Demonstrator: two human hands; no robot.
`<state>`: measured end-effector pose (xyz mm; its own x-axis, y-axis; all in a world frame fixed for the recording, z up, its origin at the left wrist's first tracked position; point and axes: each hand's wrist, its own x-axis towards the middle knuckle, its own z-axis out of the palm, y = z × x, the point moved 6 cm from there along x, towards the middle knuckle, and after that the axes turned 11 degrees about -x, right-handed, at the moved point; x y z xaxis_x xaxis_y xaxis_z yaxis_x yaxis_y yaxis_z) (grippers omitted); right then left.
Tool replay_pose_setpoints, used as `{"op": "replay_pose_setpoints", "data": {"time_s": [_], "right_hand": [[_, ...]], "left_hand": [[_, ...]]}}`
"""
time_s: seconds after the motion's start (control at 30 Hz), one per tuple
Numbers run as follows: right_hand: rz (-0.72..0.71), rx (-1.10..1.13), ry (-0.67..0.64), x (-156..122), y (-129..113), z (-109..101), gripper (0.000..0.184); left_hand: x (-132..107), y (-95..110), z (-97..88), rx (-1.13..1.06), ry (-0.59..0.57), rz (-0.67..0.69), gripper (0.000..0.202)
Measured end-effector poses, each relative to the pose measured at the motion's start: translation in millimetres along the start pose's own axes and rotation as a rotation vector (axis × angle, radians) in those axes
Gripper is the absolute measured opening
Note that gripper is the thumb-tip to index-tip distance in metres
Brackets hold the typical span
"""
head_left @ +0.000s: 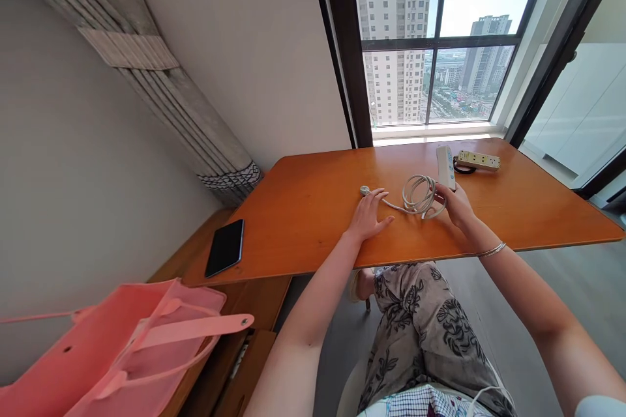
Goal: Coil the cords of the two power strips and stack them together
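Observation:
On the orange wooden table [303, 221] lies a white power strip [445, 165] with its white cable coiled [417, 194] beside it. My right hand [454, 203] is closed around the coil and the near end of the strip. My left hand [369, 215] lies flat and open on the table, its fingers resting on the stretch of cable that runs to the plug [364, 190]. A bracelet [491, 249] circles my right wrist.
A second, yellowish power strip [478, 159] with a dark cord lies at the far edge by the window. A black phone [225, 246] rests at the table's left corner. A pink bag [117, 352] stands at lower left beside a wooden cabinet [244, 339].

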<state>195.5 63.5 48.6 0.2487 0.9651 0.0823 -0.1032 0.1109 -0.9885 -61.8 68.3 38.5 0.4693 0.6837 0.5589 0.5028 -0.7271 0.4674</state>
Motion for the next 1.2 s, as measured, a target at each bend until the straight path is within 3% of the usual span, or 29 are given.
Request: {"op": "replay_pose_setpoints", "data": {"time_s": [0.13, 0.23, 0.33, 0.43, 0.5, 0.6, 0.73, 0.83, 0.9, 1.07, 1.2], "right_hand": [[0.008, 0.004, -0.219, -8.9, -2.7, 26.7, 0.032], [0.026, -0.017, -0.404, -20.2, -3.1, 40.4, 0.035], [0.05, -0.043, -0.538, -31.4, -4.5, 47.7, 0.042], [0.058, -0.121, -0.534, -34.6, -8.2, 45.3, 0.045], [0.033, -0.186, -0.447, -30.7, -12.3, 37.4, 0.044], [-0.012, -0.187, -0.237, -18.9, -18.2, 15.2, 0.041], [-0.127, -0.024, 0.141, -4.2, -25.2, -35.7, 0.044], [-0.198, 0.052, 0.41, -3.3, -27.8, -81.0, 0.046], [-0.202, 0.088, 0.571, -7.2, -27.9, -110.8, 0.045], [-0.194, 0.152, 0.928, -22.7, -34.3, -179.2, 0.026], [-0.137, 0.19, 1.17, -35.2, -46.7, -229.4, 0.023]], "left_hand": [[1.4, 9.6, 11.7, 0.03, -0.124, -0.003, 0.076], [2.2, 13.8, 16.9, 0.027, -0.13, 0.013, 0.075], [3.2, 9.7, 15.7, 0.02, -0.051, -0.008, 0.05], [3.8, -3.4, 13.1, -0.029, 0.002, -0.075, 0.019], [3.3, -17.6, 7.2, -0.08, 0.075, -0.157, 0.018], [-1.8, -45.0, -12.1, -0.163, 0.308, -0.317, 0.027], [-15.8, -81.9, -40.4, -0.318, 0.659, -0.49, 0.027], [-25.7, -104.0, -56.1, -0.392, 0.86, -0.6, 0.021], [-28.4, -114.4, -63.6, -0.426, 0.925, -0.646, 0.019], [-24.9, -132.6, -85.8, -0.439, 0.922, -0.713, 0.014], [-24.9, -148.0, -127.9, -0.407, 1.082, -0.759, 0.018]]}}
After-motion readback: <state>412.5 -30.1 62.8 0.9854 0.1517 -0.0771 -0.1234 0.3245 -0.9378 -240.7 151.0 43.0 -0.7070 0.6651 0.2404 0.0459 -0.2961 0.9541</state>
